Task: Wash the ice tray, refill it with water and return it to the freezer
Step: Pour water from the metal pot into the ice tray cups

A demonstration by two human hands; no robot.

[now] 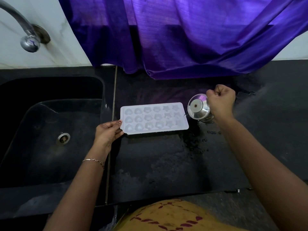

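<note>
The tray (pixel 154 118) lies flat on the black tabletop (pixel 166 164), just right of the sink (pixel 50 130) and nearer the back edge. The left hand (pixel 107 134) pinches its left end, thumb on top. The right hand (pixel 220 100) is curled round a steel cup (pixel 198 108), which is tipped toward the tray's right end. A thin thread of water runs between them.

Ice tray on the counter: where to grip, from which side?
Grip the ice tray by the flat rim tab at its short left end, coming in from the left, where the left hand pinches it, thumb on top. It lies flat with open moulds facing up, so keep it level. The right end is crowded by the steel cup.
</note>
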